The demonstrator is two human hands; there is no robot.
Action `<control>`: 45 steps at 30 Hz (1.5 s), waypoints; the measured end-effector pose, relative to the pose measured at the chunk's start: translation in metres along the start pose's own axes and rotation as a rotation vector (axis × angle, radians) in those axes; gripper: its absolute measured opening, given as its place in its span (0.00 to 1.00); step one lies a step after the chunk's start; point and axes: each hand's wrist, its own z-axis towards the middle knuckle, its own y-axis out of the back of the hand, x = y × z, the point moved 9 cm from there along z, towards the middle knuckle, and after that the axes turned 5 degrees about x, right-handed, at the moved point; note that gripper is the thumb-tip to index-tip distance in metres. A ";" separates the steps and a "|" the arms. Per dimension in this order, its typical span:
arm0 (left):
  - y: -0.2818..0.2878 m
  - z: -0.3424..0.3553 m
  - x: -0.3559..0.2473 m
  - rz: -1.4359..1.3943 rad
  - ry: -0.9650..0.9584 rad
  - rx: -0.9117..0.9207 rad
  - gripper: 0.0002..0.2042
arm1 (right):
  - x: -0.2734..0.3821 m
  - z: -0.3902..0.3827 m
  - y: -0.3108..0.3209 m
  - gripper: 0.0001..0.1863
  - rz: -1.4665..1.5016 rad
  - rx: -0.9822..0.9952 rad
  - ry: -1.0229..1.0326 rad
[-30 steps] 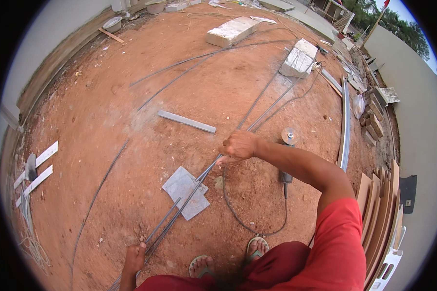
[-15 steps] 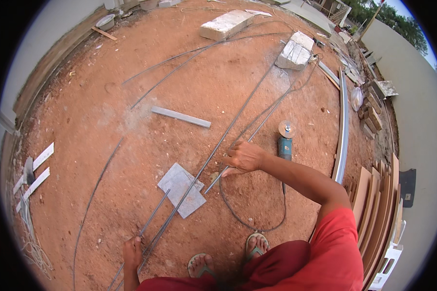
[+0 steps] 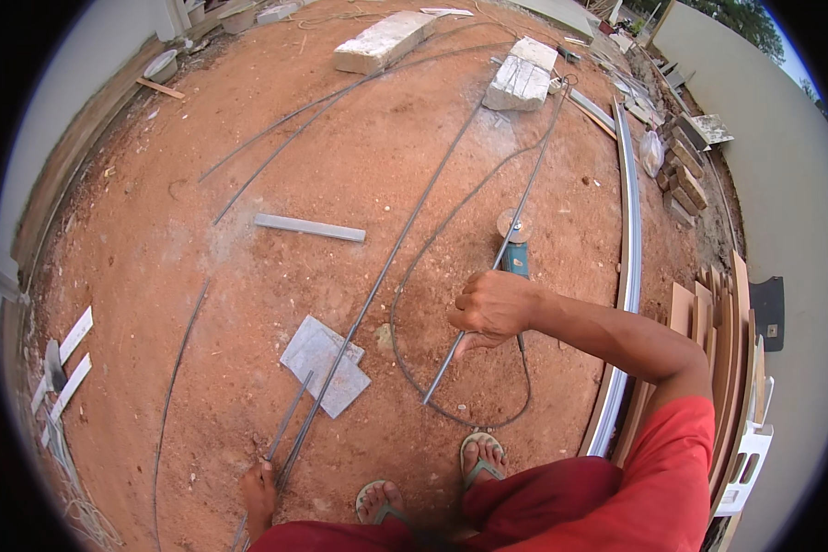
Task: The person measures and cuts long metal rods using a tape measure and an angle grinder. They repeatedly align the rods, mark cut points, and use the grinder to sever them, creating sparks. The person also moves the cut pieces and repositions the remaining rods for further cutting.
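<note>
My right hand grips a thin metal rod that slants across the angle grinder, which lies on the dirt with its black cord looped beside it. My left hand, low at the lower left, is closed on another steel rod, alongside longer rods. Those long rods pass over two grey tiles in front of my feet. A short metal bar lies on the ground beyond the tiles.
Pale blocks lie at the far side among more rods. Long metal channels, leaning boards, stacked bricks and a wall line the right. White strips and tangled wire lie at the left.
My right hand has moved rightward and down with its rod, pulling it apart from the long rods and over the grinder. My left hand has shifted slightly lower, still holding its rod.
</note>
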 end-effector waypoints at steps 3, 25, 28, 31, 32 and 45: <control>-0.003 -0.003 -0.002 0.051 -0.011 0.005 0.24 | 0.013 -0.020 0.037 0.36 -0.002 0.107 0.005; 0.035 0.044 -0.061 0.422 0.005 -0.142 0.13 | 0.064 -0.107 0.013 0.16 -0.278 0.113 -0.181; 0.063 0.086 -0.182 0.254 -0.381 -0.272 0.14 | 0.065 -0.101 0.030 0.12 -0.245 0.150 -0.312; 0.105 0.160 -0.235 0.285 -0.403 -0.347 0.14 | 0.081 -0.101 0.069 0.14 -0.319 -0.118 -0.468; 0.123 0.188 -0.235 0.307 -0.415 -0.387 0.14 | 0.082 -0.100 0.068 0.16 -0.269 -0.100 -0.585; 0.148 0.319 -0.262 0.359 -0.498 -0.554 0.10 | 0.060 -0.207 -0.087 0.11 1.572 -0.762 -1.165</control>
